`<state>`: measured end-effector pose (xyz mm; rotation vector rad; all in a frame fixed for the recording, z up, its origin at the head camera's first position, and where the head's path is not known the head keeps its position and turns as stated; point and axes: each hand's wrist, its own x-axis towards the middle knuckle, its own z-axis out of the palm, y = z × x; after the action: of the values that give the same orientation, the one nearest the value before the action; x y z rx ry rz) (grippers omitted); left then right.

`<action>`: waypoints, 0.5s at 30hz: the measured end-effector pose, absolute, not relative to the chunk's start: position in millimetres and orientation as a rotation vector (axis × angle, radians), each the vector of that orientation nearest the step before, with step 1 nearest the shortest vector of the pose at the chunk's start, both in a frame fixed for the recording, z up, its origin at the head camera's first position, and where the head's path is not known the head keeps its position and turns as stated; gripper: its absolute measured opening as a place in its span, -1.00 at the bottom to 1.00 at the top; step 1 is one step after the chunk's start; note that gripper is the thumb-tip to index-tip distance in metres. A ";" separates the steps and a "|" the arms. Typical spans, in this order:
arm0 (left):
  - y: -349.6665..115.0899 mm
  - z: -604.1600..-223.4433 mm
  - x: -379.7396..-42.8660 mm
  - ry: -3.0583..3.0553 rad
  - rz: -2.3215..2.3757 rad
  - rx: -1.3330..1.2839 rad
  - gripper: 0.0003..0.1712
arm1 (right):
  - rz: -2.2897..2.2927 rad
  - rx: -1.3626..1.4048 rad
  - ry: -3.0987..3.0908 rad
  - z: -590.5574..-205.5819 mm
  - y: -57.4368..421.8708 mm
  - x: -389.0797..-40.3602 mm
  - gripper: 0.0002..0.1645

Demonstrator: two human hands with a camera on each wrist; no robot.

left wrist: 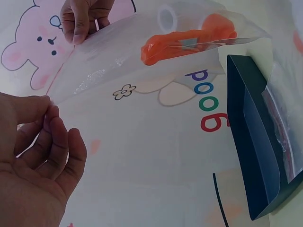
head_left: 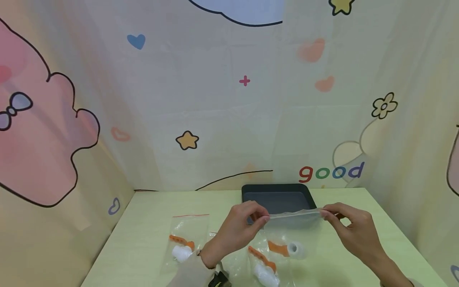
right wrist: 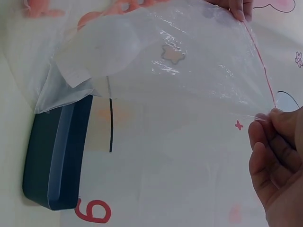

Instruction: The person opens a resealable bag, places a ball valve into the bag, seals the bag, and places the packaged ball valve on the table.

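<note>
A clear zip bag (head_left: pixel 297 225) with a red line along its top edge hangs between my two hands. My left hand (head_left: pixel 238 227) pinches one top corner, between thumb and fingertips. At the other corner, my right hand (head_left: pixel 353 231) pinches the edge, and the strip is stretched straight. Inside the bag lie an orange piece (left wrist: pixel 189 42) and a white roll (head_left: pixel 295 250) with a hole through its middle. In the right wrist view the red edge (right wrist: pixel 262 61) runs from hand to hand. Whether the seal is closed I cannot tell.
Another clear bag (head_left: pixel 186 227) with an orange holed strip (head_left: pixel 181 241) and a white bundle (head_left: pixel 182 253) lies at the left. More bags with a similar orange strip (head_left: pixel 261 258) lie near my left forearm. A dark tray (head_left: pixel 244 195) stands at the table's back edge, before a printed curtain.
</note>
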<state>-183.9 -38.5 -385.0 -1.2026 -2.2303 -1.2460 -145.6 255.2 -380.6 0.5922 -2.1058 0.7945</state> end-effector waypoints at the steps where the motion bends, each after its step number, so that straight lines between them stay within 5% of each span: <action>1: -35.6 -386.5 -183.5 -2.235 -1.248 -1.213 -0.93 | 0.788 0.584 -2.108 -381.4 257.9 -143.9 -0.56; 15: 0.3 -400.6 -171.3 -2.307 -1.265 -1.338 -0.88 | 0.781 0.494 -2.148 -397.0 295.9 -119.2 -0.60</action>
<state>-171.3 0.3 -400.6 -1.3381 -2.3069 -1.2652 -119.2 295.9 -397.0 0.4944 -2.1478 0.7809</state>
